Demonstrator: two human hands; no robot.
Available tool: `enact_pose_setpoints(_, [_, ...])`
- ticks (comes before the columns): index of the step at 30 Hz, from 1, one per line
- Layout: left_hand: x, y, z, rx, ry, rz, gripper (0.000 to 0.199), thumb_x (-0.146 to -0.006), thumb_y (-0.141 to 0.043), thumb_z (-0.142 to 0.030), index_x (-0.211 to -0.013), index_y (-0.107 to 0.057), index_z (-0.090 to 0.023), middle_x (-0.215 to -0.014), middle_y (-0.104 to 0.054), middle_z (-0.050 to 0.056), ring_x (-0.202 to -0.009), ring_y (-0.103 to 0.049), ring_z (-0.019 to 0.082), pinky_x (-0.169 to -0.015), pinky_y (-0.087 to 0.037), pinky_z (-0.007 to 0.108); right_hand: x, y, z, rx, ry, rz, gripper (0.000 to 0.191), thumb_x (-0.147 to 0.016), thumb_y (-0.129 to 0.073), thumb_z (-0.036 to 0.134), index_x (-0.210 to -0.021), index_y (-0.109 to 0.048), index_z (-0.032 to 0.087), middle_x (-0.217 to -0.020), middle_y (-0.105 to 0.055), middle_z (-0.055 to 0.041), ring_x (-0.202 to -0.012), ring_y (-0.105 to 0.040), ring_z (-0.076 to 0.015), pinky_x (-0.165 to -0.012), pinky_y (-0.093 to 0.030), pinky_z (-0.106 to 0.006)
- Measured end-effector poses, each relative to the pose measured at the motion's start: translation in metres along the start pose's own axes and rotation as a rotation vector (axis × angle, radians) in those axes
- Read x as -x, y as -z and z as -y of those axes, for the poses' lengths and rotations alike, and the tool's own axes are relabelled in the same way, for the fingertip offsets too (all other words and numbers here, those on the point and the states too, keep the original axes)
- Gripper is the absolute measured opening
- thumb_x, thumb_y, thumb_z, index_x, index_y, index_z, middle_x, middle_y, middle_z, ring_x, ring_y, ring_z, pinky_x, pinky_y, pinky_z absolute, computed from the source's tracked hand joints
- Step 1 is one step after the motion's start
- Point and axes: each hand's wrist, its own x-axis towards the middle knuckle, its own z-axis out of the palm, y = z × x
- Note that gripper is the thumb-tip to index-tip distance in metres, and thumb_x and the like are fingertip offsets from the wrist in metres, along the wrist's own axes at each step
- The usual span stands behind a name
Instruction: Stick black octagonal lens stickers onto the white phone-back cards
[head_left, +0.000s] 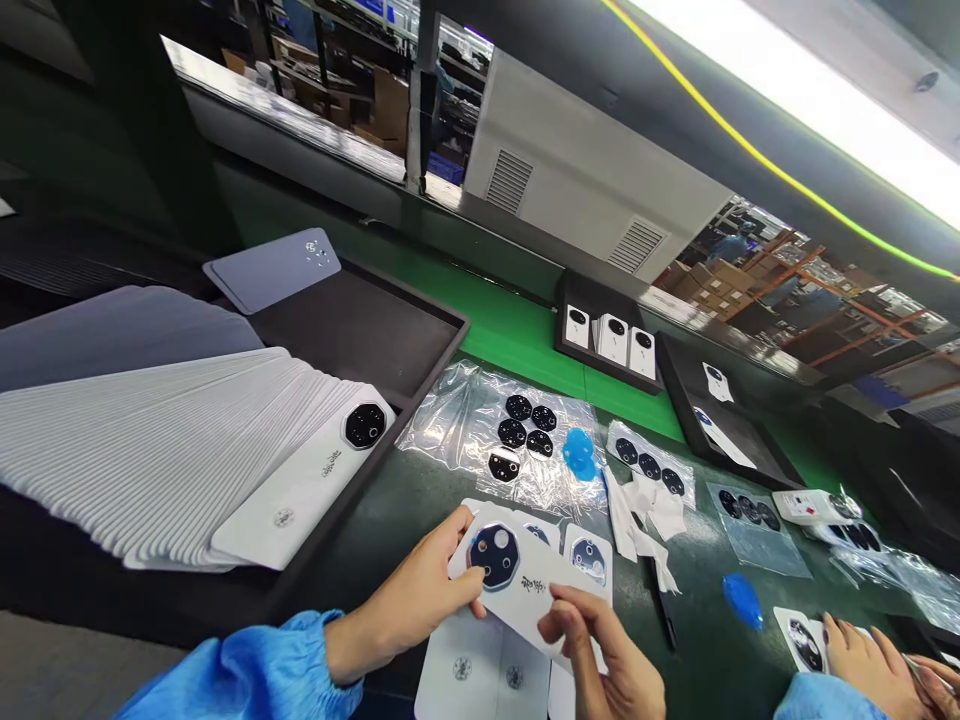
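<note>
White rectangular panel (521,603), black octagonal disc (495,555) fitted, pinched by left hand (421,590); right hand (615,655), grip unclear; twelve-o'clock loose discs (512,432) unmounted.

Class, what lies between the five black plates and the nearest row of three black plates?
In the head view, blue film lies between the five plates and that row, resting on clear plastic.

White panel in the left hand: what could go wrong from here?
The left hand has its thumb at the edge of the dark disc, so it might smudge that glossy face. The white panel is held above other panels; if it slipped, it could scratch them.
</note>
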Motion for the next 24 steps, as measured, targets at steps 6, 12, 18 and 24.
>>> enact_pose_setpoints(6, [-0.001,0.0,0.004,-0.008,-0.07,-0.022,0.014,-0.068,-0.05,-0.025,-0.079,-0.043,-0.021,-0.077,-0.051,-0.004,-0.069,-0.054,0.014,-0.062,-0.055,0.03,0.003,-0.027,-0.006,-0.109,0.228,0.094,0.017,-0.092,-0.055,0.026,-0.099,-0.071,0.026,-0.084,-0.066,-0.004,-0.077,-0.063,-0.0166,-0.067,-0.051,-0.025])
enact_pose_setpoints(12, [0.001,-0.001,0.005,-0.024,-0.058,-0.041,0.016,-0.068,-0.05,-0.026,-0.082,-0.044,-0.021,-0.078,-0.053,-0.003,-0.072,-0.056,0.016,-0.065,-0.055,0.031,0.009,-0.041,-0.014,-0.009,0.157,-0.003,0.015,-0.092,-0.054,0.026,-0.104,-0.063,0.024,-0.087,-0.066,-0.0027,-0.078,-0.064,-0.0148,-0.071,-0.053,-0.023])
enact_pose_setpoints(18, [0.0,-0.001,0.006,0.003,-0.063,-0.065,0.016,-0.066,-0.049,-0.027,-0.079,-0.042,-0.022,-0.075,-0.051,-0.004,-0.069,-0.053,0.015,-0.06,-0.052,0.028,0.009,-0.051,-0.013,0.078,0.298,-0.03,0.013,-0.094,-0.048,0.024,-0.091,-0.061,0.022,-0.101,-0.056,-0.0082,-0.076,-0.061,-0.0144,-0.062,-0.055,-0.024])
enact_pose_setpoints(24, [0.001,0.0,0.002,-0.139,-0.099,-0.109,0.015,-0.065,-0.046,-0.029,-0.078,-0.042,-0.022,-0.073,-0.052,-0.004,-0.072,-0.05,0.016,-0.067,-0.042,0.027,0.01,-0.058,-0.013,0.163,0.379,-0.073,0.014,-0.093,-0.049,0.019,-0.092,-0.062,0.022,-0.1,-0.051,-0.0084,-0.079,-0.06,-0.0159,-0.06,-0.055,-0.025])
